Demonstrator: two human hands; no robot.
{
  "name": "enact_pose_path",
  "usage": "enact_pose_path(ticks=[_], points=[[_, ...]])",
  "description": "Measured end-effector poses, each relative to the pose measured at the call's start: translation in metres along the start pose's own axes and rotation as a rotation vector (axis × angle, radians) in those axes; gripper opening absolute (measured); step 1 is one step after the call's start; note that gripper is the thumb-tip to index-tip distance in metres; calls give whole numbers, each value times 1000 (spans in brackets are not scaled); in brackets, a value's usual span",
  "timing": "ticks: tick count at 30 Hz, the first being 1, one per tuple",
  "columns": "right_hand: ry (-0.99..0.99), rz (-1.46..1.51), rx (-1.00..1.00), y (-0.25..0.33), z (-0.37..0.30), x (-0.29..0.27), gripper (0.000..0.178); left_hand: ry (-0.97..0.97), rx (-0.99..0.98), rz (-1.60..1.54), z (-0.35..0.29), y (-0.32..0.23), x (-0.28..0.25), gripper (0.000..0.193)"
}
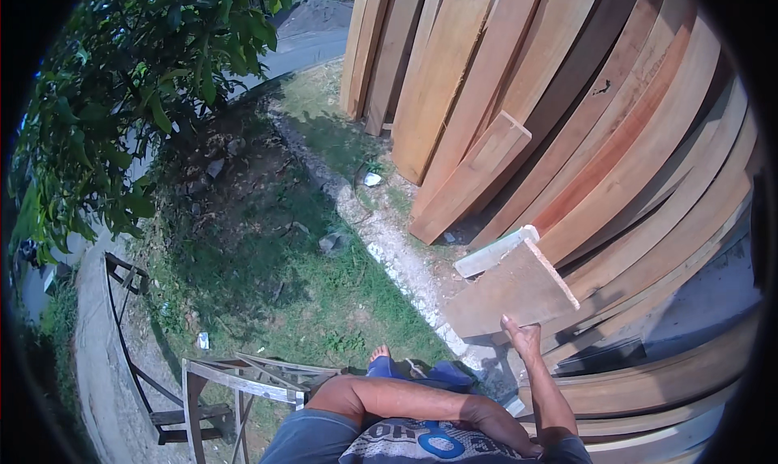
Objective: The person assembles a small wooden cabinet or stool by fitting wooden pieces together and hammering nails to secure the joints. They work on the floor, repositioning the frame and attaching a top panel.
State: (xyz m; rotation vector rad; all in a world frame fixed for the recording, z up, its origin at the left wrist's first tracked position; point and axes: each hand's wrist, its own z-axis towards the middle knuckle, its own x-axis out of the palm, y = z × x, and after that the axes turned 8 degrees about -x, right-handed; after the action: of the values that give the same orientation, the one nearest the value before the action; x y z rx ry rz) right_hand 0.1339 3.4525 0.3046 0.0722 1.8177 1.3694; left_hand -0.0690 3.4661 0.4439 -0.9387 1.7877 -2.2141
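My right hand is closed on the near edge of a short, wide wooden board, with its thumb on the upper face. The board is held out to the right, and its right-hand edge looks pale and rough. My left arm lies bent across my body. My left hand rests by my right upper arm, near the lower edge of the view, and its fingers are mostly hidden. Just beyond the board lies a pale, narrow block. A short plank leans against the taller ones behind it.
Tall planks stand in a long row at the right. Further boards lie at the lower right. A rough whitish concrete strip borders the grass. Wooden trestles stand at the lower left, below a leafy tree.
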Motion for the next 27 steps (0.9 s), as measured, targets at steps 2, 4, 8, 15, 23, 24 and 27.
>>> enact_pose_path(ticks=[2, 4, 8, 15, 23, 24, 27], points=[[-85, 77, -63, 25, 23, 22, 34, 49, -92, -110, -22, 3, -13, 68], [-57, 14, -17, 38, 50, 39, 38, 55, -105, -193, -45, 1, -22, 69], [-9, -14, 14, 58, 106, 72, 44, 31, 67, -161, -76, 0, -54, 67], [62, 1, 26, 67, 220, 132, 45, -210, 349, 39, -183, -42, -136, 61], [134, 292, -11, 119, 359, 229, 49, -516, 284, -42, -337, -121, -266, 54], [135, 276, 49, 129, 373, 235, 48, -513, 261, -21, -350, -135, -282, 54], [161, 307, 117, 162, 409, 244, 45, -527, 183, 86, -380, -186, -319, 53]])
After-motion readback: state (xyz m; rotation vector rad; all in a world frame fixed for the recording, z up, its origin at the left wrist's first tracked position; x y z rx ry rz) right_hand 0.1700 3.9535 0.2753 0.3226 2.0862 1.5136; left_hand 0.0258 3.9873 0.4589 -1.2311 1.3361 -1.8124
